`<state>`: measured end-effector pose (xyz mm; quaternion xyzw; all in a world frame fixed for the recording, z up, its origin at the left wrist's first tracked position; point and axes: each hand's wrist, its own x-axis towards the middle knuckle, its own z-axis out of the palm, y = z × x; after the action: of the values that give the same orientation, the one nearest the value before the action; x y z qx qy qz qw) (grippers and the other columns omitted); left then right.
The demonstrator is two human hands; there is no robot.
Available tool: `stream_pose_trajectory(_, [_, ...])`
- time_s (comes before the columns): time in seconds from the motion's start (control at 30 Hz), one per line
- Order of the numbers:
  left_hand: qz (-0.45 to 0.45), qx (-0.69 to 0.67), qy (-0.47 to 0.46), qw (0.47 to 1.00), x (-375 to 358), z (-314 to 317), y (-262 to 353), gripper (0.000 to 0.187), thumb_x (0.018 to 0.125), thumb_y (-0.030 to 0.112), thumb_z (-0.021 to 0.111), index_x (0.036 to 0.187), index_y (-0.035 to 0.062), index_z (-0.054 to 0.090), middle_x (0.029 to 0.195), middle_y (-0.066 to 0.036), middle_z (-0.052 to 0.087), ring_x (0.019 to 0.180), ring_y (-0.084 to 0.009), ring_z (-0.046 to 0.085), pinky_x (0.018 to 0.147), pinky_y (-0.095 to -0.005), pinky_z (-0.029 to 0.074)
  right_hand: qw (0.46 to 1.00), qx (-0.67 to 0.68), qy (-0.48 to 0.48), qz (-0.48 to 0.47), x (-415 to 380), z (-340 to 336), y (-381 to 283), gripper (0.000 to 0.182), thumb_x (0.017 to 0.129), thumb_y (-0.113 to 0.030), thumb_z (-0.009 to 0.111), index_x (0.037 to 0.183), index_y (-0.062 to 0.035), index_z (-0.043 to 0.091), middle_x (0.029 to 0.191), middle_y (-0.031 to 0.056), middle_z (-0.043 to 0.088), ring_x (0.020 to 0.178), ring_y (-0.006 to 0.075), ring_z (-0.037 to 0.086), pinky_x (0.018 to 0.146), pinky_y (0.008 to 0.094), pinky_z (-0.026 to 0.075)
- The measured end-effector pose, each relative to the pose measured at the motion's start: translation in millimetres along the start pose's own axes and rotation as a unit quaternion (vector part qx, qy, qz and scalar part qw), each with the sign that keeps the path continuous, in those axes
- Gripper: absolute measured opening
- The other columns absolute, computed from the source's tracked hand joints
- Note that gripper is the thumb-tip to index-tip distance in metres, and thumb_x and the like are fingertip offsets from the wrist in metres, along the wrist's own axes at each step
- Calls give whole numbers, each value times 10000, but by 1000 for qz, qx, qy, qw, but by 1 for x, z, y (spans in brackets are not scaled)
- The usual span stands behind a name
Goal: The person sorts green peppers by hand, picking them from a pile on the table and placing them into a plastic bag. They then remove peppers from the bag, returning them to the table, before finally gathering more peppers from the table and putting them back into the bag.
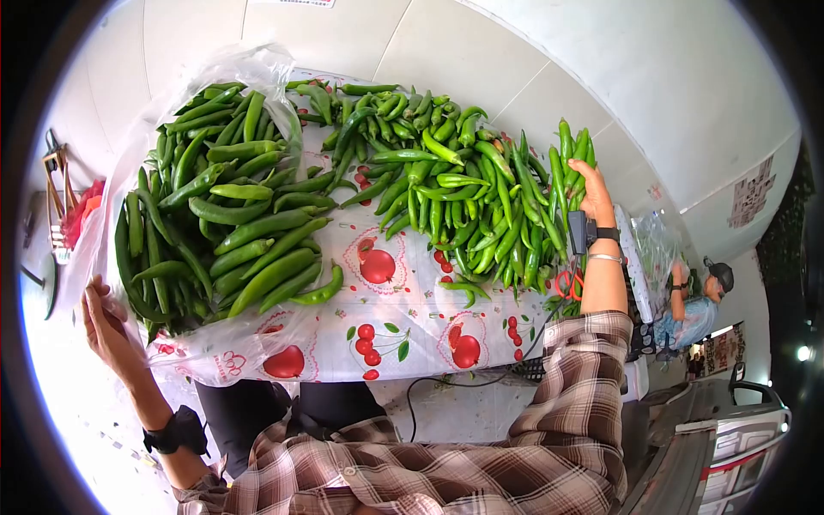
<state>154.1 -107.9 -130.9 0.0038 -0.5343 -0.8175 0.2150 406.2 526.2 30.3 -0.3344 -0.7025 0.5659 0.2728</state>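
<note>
At the table's left end, my left hand (110, 335) has its fingers closed at the edge of a clear plastic bag (273, 73). The bag lies spread around and under a heap of large green chili peppers (245, 210). On the right, my right hand (594, 193) curves its fingers around several slim green chilies (564, 172) standing nearly upright at the end of a second pile (468, 184). My palm side is hidden by the chilies and the angle.
A white tablecloth (343, 343) with red fruit prints covers the table, which stands against a tiled wall (481, 43). Orange-handled scissors (569, 285) and a black cable (412, 399) are near my right forearm. Another person (691, 300) and a vehicle (704, 446) are at right.
</note>
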Motion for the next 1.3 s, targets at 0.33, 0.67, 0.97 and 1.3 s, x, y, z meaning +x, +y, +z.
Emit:
stream_pose_trajectory(0.33, [-7,81,13,997,-9,9,8,254,901,255,506,966,42,629,768,50,510,583,-2,364,488,-166,286,793,-382,-88,-466,-3,-3,-17,599,636,30,655,1200,-19,460,1238,117,477,1155,239,436,1012,329,302])
stream_pose_trajectory(0.67, [17,-29,-87,996,-3,17,29,249,931,192,452,944,-24,574,721,0,512,533,-33,412,462,-173,326,977,130,-165,-20,-49,181,-75,338,750,-149,649,1043,-30,530,868,68,598,760,181,592,666,327,510])
stream_pose_trajectory(0.97, [42,-70,-72,994,17,30,50,260,926,226,470,937,0,598,777,6,538,481,-13,401,428,-157,315,894,4,-446,-30,-99,352,-83,529,724,-145,623,1207,-26,445,986,48,564,807,119,564,641,260,499])
stream_pose_trajectory(1.3, [54,22,-10,998,18,40,52,206,899,207,501,944,41,613,766,33,534,519,-1,338,446,-157,244,798,-5,-601,37,-110,498,-66,428,759,-283,656,1048,-10,497,910,92,586,744,157,595,534,282,506])
